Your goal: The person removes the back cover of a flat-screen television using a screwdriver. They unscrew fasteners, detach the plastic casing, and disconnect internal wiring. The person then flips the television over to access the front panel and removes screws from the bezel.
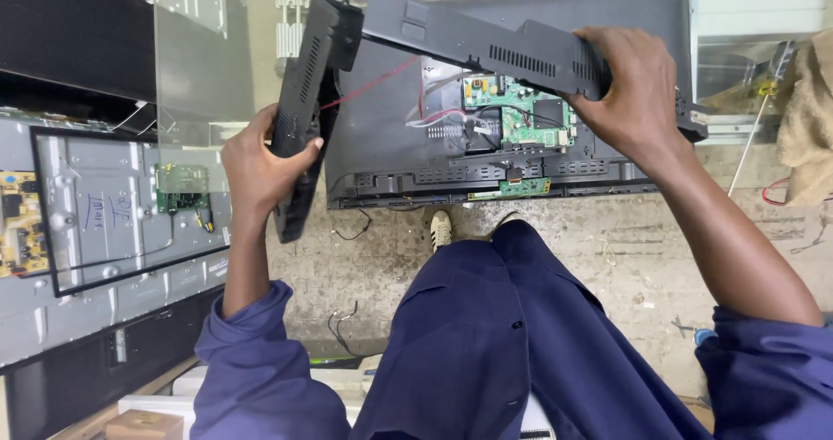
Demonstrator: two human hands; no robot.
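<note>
While our left hand (260, 167) grips the black cover (451, 41) at its left end and our right hand (629, 88) clamps its far-right edge, above the panel (390, 158), red wires (373, 84) may snag and tear from the board (521, 114).

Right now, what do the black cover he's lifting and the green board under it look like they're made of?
The black back cover, gripped by the left hand and right hand, looks like matte moulded plastic: vent slots, dull sheen. The green circuit board looks like lacquered fibreglass laminate carrying small components, though its core isn't visible.
</note>
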